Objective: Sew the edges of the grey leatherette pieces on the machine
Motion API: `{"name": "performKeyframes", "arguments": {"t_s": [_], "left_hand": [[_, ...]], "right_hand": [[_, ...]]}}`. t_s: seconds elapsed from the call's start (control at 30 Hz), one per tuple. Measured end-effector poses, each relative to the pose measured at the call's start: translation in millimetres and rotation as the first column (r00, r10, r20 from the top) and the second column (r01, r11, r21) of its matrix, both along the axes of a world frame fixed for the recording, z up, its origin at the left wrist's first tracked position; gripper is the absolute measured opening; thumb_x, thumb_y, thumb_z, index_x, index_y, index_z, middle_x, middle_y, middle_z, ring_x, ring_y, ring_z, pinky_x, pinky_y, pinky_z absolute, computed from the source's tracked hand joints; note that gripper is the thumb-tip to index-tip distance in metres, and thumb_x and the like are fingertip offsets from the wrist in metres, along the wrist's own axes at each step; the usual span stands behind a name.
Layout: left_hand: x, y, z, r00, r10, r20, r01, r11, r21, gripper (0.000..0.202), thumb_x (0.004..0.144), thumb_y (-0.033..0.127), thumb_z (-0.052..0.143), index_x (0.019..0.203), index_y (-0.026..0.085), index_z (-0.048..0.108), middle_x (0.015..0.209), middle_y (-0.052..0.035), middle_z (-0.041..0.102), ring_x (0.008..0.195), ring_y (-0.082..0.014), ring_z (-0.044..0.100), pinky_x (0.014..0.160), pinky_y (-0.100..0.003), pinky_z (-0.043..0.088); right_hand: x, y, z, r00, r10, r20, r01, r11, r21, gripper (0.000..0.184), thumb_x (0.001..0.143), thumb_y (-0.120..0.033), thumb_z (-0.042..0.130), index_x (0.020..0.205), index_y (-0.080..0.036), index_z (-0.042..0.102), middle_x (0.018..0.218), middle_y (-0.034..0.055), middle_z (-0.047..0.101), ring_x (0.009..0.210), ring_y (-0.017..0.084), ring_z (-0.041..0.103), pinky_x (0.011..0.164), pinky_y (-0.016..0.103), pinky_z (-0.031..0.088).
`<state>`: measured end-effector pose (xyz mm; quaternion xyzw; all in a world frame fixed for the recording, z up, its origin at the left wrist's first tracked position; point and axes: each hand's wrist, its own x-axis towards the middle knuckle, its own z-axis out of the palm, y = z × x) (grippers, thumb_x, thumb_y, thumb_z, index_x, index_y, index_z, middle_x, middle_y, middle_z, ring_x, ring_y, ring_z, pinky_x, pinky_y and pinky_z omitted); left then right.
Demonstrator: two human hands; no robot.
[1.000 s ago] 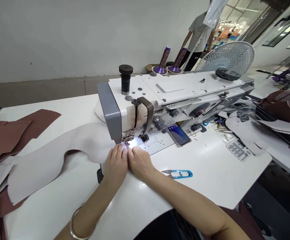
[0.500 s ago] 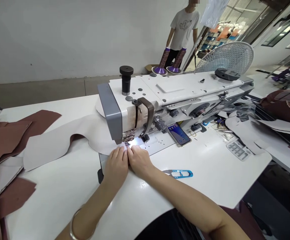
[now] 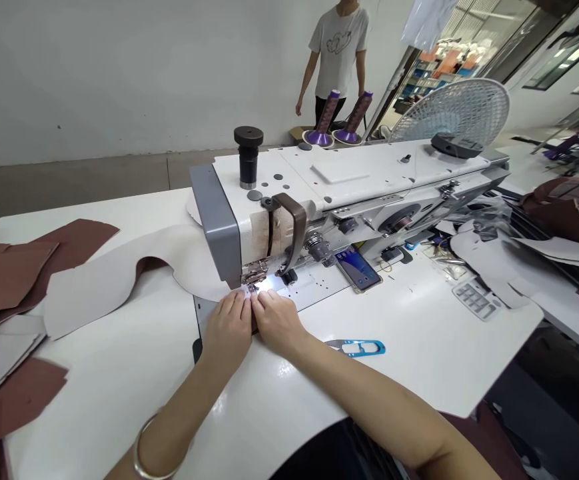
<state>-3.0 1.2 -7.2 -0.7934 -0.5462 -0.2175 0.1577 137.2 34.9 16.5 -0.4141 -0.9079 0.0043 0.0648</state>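
A polished silver bangle (image 3: pixel 136 457) is circling the left wrist, and a blue-framed pair of thread snips (image 3: pixel 362 347) is lying on the glossy white table (image 3: pixel 419 373), just beyond the right forearm; a sideways sweep of that arm could be knocking them away.

The left hand (image 3: pixel 229 327) and right hand (image 3: pixel 279 323) are resting side by side, fingers bunched, before the small metal presser foot (image 3: pixel 252 288). Each grip is bearing down by the near end of the long, pale grey, brown-backed sheet (image 3: pixel 99 293); whether the fingertips are pinching it or only pressing, I cannot tell. With the fingers sitting so near the needle area, a slip or late release could be injuring them.

The sheet is stretching leftward from the foot, arching off the table, its far end reaching the loose reddish-brown cut pieces (image 3: pixel 14 280). Snagging there could be tugging the edge out of line.

A dark-screened smartphone (image 3: pixel 358 268) is lying under the arm of the white-and-grey sewing machine (image 3: pixel 389 163). Beyond it, two brown thread cones on purple bases (image 3: pixel 327 115) are standing before a person in a white T-shirt (image 3: pixel 340 47).
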Motion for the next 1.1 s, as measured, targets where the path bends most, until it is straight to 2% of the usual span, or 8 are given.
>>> {"name": "performKeyframes", "arguments": {"t_s": [0.2,0.37,0.63,0.77,0.93,1.1], "left_hand": [[-4,5,-1.0,1.0,-0.019,-0.005,0.019,0.999,-0.034,0.033,0.086,0.007,0.037,0.107,0.005,0.062,0.111,-0.0174,0.064,0.108,-0.026,0.057,0.095,-0.042,0.047],[-9,10,-2.1,0.999,-0.004,0.043,0.007,0.998,-0.068,0.035,0.085,0.007,0.035,0.109,0.008,0.061,0.11,-0.0151,0.065,0.107,-0.0251,0.056,0.095,-0.042,0.047],[-8,11,0.0,1.0,-0.008,0.023,0.009,0.999,-0.042,0.035,0.083,0.006,0.036,0.106,0.007,0.063,0.107,-0.0159,0.065,0.102,-0.0256,0.058,0.093,-0.041,0.047],[-11,12,3.2,0.997,-0.014,0.074,0.019,0.997,-0.07,0.036,0.083,0.006,0.036,0.106,0.009,0.063,0.109,-0.016,0.064,0.105,-0.0261,0.056,0.094,-0.043,0.046],[-23,17,9.3,0.984,0.037,0.177,-0.017,0.994,-0.112,0.032,0.086,0.014,0.038,0.104,0.017,0.064,0.097,-0.0116,0.063,0.101,-0.0257,0.055,0.09,-0.044,0.047],[-29,20,9.9,0.982,0.001,0.191,0.021,0.993,-0.113,0.032,0.086,0.015,0.038,0.104,0.018,0.065,0.095,-0.0109,0.062,0.1,-0.0251,0.054,0.089,-0.043,0.047]], "right_hand": [[-1,1,0.1,1.0,-0.024,-0.003,0.024,0.999,-0.027,0.017,0.085,-0.011,0.043,0.096,-0.016,0.055,0.088,0.0084,0.057,0.079,0.019,0.047,0.057,0.029,0.032],[-2,0,0.0,0.999,-0.039,0.003,0.039,0.999,-0.02,0.016,0.085,-0.01,0.042,0.093,-0.016,0.055,0.087,0.0073,0.056,0.079,0.019,0.047,0.056,0.028,0.031],[-3,1,0.8,0.999,-0.05,0.021,0.05,0.998,-0.028,0.017,0.088,-0.009,0.041,0.095,-0.016,0.055,0.088,0.0079,0.057,0.08,0.018,0.048,0.058,0.027,0.031],[-2,1,-1.8,0.999,-0.051,0.013,0.052,0.999,-0.011,0.016,0.088,-0.01,0.042,0.094,-0.016,0.055,0.087,0.0073,0.057,0.08,0.018,0.048,0.056,0.027,0.03],[-1,0,-3.7,0.998,-0.057,0.014,0.057,0.998,0.011,0.017,0.089,-0.009,0.04,0.096,-0.016,0.054,0.084,0.0068,0.055,0.078,0.018,0.047,0.057,0.026,0.029],[0,0,-2.1,0.998,-0.053,0.021,0.053,0.999,0.002,0.019,0.088,-0.008,0.04,0.098,-0.016,0.054,0.084,0.007,0.055,0.077,0.018,0.047,0.057,0.027,0.029]]}}
